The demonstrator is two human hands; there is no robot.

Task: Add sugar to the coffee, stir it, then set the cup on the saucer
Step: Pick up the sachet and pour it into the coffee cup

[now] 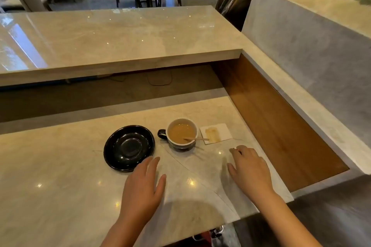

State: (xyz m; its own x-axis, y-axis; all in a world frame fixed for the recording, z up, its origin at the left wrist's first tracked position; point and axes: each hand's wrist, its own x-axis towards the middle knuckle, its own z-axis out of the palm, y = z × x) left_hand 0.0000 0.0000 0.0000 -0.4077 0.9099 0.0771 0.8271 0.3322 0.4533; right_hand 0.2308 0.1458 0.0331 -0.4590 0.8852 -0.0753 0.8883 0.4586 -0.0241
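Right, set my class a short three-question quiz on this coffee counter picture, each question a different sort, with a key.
1. True or false: the cup stands on the black saucer.
2. Which lies against the cup's right side?
A. a stained white napkin
B. a metal teaspoon
C. a sugar jar
3. Fill in: a wooden ____ rests in the coffee.

Key
1. False: the cup stands on the counter, beside the saucer.
2. A
3. stirrer

The left hand and right hand are both open over the counter; something small and reddish shows at the right fingertips, too hidden to identify.
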